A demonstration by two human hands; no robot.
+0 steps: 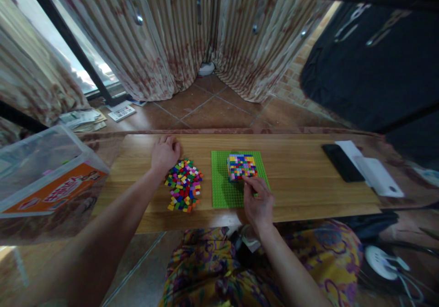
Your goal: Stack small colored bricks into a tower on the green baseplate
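Much stands built: a boxy, many-coloured plastic block (pixel 242 165) on the studded green plate (pixel 219 192); a loose, angular pile (pixel 185 183) is left on the wood-grained table (pixel 302 169). Right hand (pixel 259 202) pinches narrowly at the block's near edge (any piece held is hidden); left hand (pixel 166 153) curls by the pile, grip unclear

On the wood-grained counter (pixel 302 169), the right hand (pixel 259 201) has its fingers (pixel 250 181) at the near side of a multicoloured block of toy building bricks (pixel 242 165) standing on a green studded baseplate (pixel 222 197), though whether they pinch a loose brick is too small to tell. The left hand (pixel 166 153) rests, fingers curled, at the far-left edge of a loose brick pile (pixel 184 185) left of the baseplate. A clear plastic bin with an orange label (pixel 61 190) stands at far left; a black smartphone (pixel 343 163) lies toward the right end.
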